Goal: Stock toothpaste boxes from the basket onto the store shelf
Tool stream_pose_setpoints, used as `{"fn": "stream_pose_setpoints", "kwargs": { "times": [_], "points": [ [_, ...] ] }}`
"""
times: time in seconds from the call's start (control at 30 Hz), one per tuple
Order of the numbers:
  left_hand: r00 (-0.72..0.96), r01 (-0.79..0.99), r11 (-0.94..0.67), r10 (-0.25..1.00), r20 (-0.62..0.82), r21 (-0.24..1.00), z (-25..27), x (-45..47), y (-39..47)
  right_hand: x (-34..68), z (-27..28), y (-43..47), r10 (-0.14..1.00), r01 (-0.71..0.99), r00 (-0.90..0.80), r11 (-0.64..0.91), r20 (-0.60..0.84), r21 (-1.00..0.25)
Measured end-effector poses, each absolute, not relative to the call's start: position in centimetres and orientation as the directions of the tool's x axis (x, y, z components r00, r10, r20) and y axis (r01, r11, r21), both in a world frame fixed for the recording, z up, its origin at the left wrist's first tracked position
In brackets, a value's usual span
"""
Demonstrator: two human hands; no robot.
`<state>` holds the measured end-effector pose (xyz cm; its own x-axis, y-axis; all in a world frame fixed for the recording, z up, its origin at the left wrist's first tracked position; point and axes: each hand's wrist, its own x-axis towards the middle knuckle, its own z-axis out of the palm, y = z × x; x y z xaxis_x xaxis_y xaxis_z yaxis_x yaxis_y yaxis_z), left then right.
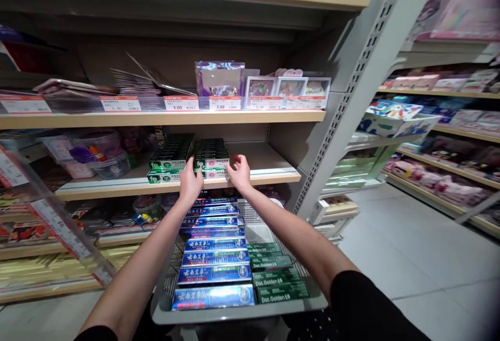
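Observation:
On the middle shelf, two piles of green and white toothpaste boxes stand side by side. My left hand (191, 179) is at the left side of the right-hand toothpaste boxes (212, 163), its thumb and fingers against them. From the other side, my right hand (239, 173) presses its thumb to their right end, with the fingers curled. The left-hand toothpaste boxes (167, 165) lie just beyond my left hand. Below my arms, a grey basket (167, 315) carries a row of blue toothpaste boxes (214, 273) and several dark green Doc.Golden boxes (279, 281).
Clear plastic tubs (105, 161) stand left on the same shelf (269, 166). Small gift boxes (261, 88) and price tags line the shelf above. A grey slotted upright (351, 75) rises at the right, beside an aisle with a tiled floor (394, 242) and further shelves.

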<state>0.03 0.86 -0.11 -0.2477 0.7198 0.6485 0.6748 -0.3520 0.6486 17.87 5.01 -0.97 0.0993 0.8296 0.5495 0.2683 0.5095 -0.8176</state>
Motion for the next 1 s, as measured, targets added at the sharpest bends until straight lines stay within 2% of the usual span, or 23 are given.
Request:
{"fn": "stream_pose_setpoints", "kwargs": {
  "times": [0.07,0.13,0.17,0.23,0.3,0.4,0.47,0.63,0.77,0.87,1.0],
  "points": [
    [-0.152,0.709,-0.420,0.694,0.704,0.567,0.2,0.4,-2.0,20.1,-0.5,2.7,0.811,0.279,0.062,0.545,0.581,-0.790],
    [-0.047,0.683,-0.513,0.679,0.732,0.520,0.0,1.3,-5.5,23.2,0.0,-0.5,0.811,0.315,-0.111,0.577,0.575,-0.753],
    [0.004,0.655,-0.551,0.687,0.726,0.518,-0.3,2.0,-7.5,24.9,0.1,-2.3,0.818,0.332,-0.233,0.575,0.526,-0.747],
    [0.117,0.580,-0.585,0.749,0.653,0.567,-1.3,3.6,-11.3,28.3,0.2,-6.0,0.791,0.389,-0.509,0.563,0.339,-0.729],
    [0.327,0.517,-0.586,0.809,0.489,0.624,-2.8,5.4,-14.7,31.2,-0.3,-9.4,0.707,0.469,-0.703,0.540,0.075,-0.699],
    [0.657,0.493,-0.617,0.726,0.202,0.613,-4.8,7.6,-18.3,33.9,-1.8,-13.3,0.614,0.646,-0.736,0.508,-0.285,-0.570],
    [0.755,0.499,-0.648,0.651,0.078,0.575,-5.7,8.7,-19.4,34.7,-3.0,-15.0,0.604,0.720,-0.692,0.528,-0.396,-0.451],
    [0.857,0.474,-0.728,0.511,-0.069,0.496,-6.5,10.7,-19.5,35.2,-5.0,-16.6,0.602,0.714,-0.699,0.619,-0.386,-0.326],
    [0.823,0.542,-0.747,0.564,-0.065,0.385,-6.9,11.5,-18.8,35.7,-5.5,-16.6,0.623,0.706,-0.708,0.636,-0.333,-0.313],
    [0.788,0.582,-0.726,0.615,-0.034,0.365,-7.5,11.5,-18.4,36.1,-6.0,-16.6,0.691,0.714,-0.689,0.594,-0.220,-0.371],
    [0.742,0.589,-0.695,0.667,0.066,0.412,-8.8,11.5,-18.2,36.3,-7.1,-16.9,0.788,0.715,-0.600,0.451,-0.138,-0.534]
  ]
}}
